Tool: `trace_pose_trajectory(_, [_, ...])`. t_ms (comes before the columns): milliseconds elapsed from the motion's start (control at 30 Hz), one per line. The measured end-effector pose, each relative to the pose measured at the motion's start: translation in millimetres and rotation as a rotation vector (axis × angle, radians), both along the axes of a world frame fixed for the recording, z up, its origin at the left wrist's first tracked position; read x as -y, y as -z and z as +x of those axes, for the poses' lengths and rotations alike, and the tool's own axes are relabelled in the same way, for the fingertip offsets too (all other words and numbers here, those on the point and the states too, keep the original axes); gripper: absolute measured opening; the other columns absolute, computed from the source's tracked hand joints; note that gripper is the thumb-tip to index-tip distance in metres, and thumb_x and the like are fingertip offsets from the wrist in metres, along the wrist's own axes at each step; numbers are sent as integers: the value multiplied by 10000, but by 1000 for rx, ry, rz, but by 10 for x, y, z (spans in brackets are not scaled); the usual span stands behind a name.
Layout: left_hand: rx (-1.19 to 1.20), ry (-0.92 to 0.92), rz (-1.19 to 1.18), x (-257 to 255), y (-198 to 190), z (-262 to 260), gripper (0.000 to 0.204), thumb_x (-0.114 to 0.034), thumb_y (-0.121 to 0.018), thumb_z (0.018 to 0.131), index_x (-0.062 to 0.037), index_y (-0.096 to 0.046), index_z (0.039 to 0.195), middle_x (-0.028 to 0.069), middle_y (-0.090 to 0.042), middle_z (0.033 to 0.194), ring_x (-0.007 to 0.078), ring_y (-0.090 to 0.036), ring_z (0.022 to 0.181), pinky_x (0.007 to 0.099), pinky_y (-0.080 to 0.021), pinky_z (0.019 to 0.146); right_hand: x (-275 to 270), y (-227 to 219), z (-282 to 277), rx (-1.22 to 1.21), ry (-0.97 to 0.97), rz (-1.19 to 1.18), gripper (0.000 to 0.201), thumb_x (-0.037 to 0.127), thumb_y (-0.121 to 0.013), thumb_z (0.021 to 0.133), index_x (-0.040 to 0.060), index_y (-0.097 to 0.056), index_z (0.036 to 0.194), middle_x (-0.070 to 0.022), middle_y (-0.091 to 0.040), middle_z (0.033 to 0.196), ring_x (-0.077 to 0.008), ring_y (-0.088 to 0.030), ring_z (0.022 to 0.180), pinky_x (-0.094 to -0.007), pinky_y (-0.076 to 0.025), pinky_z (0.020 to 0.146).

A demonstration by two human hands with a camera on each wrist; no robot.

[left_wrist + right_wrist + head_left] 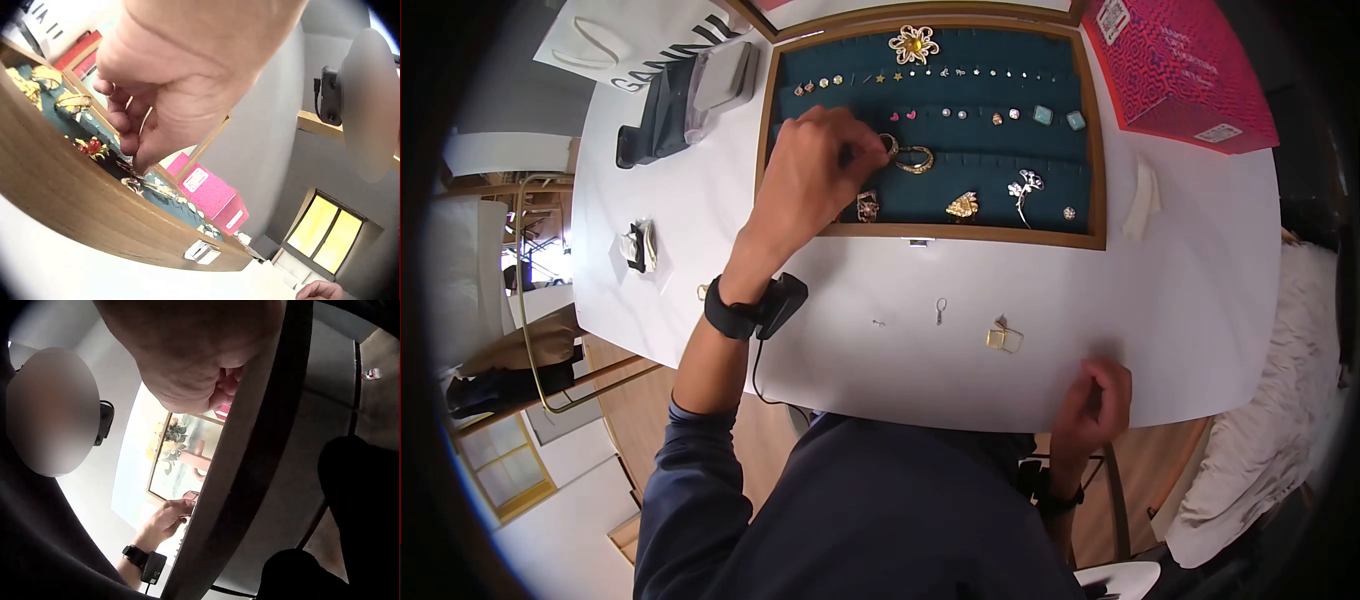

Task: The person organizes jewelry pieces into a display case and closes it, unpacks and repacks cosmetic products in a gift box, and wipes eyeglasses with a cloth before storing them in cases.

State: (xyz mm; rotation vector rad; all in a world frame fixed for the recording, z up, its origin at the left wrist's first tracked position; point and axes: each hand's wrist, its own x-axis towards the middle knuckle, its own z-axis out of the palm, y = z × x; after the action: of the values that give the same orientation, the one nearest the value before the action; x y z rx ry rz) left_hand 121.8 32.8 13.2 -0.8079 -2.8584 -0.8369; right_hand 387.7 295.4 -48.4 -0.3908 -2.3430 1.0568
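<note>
A wooden jewellery box [940,236] with dark teal lining lies open on the white table. My left hand [825,160] reaches over its left half, the thumb and forefinger pinching a gold hoop earring [890,144]. Right beside it, a matching gold hoop earring [916,160] sits in the lining. In the left wrist view, the fingertips of the left hand [156,119] are down at the row of jewellery behind the box's front wall. My right hand [1097,405] rests at the table's near edge, fingers loosely curled and holding nothing.
Rows of studs, brooches [913,45] and a flower pin [1024,195] fill the box. Before it lie a gold square-shaped piece [1004,337] and a small silver pendant [941,310]. A pink box [1185,85] stands right; grey cases [665,110] and a paper bag [585,40] stand left.
</note>
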Motion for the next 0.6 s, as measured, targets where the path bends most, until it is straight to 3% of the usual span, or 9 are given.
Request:
trace_pose_trajectory(100, [100,-33,-8,34,11,2,69,-14,-767,847,4,-739,907,104,-704,894,258,-665,841,352,-524,768,7,-21,0,27,7,-16,242,-136,-572,821,3,-701,971,-147,-659,952,-265,-651,811,-318,-523,645])
trace_pose_trajectory(267, [1,60,-46,57,-35,-3,71,1,-747,859,0,-747,931,111,-708,909,265,-673,838,351,-519,778,12,-36,-10,31,2,-14,249,-138,-564,813,1,-698,969,-140,-656,949,-252,-643,798,-305,-513,627])
trace_pose_trajectory(367, [13,-50,62,91,-93,-25,50,-22,-771,851,5,-768,893,116,-740,920,275,-703,822,361,-562,737,10,-24,-17,20,0,-7,244,-134,-560,811,-1,-695,965,-137,-655,942,-252,-636,785,-313,-506,626])
trace_pose_trajectory(500, [-36,-27,66,201,-102,-135,66,-32,-784,840,-3,-776,899,123,-751,895,263,-714,797,351,-561,728,10,5,-14,3,-2,-14,238,-129,-551,811,-12,-691,963,-134,-656,930,-257,-632,777,-327,-499,630])
trace_pose_trajectory(600, [154,-45,55,83,-69,-128,88,-47,-799,825,-3,-778,898,130,-756,867,266,-723,757,352,-566,728,4,30,3,-1,2,-20,229,-128,-544,821,-21,-690,961,-134,-655,922,-255,-631,778,-325,-498,630])
